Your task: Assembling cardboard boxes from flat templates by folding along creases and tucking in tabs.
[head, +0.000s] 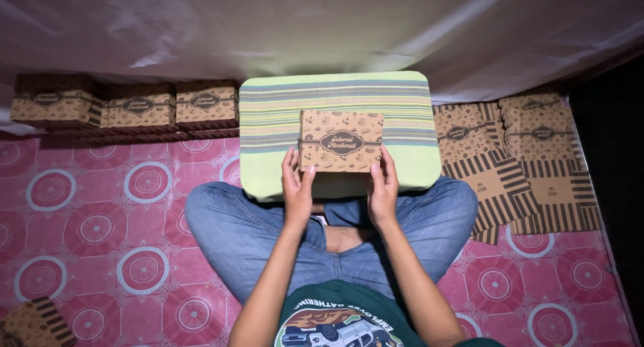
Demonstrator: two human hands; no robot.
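Both hands, left hand (297, 189) and right hand (383, 188), are being pressed flat against a closed brown box (341, 141), which is being steadied on a striped cushion (268, 119).

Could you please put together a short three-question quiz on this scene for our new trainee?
1. True or false: the folded brown box rests on the striped green cushion.
2. Which hands touch that box? A) left hand only B) right hand only C) both
3. Fill in: the flat unfolded cartons lie on the person's ____ side, the row of finished boxes on the other.

Key
1. True: it sits on the cushion above the crossed legs.
2. C: the left hand has its grip at the box's near left corner, the right hand at the near right corner.
3. right
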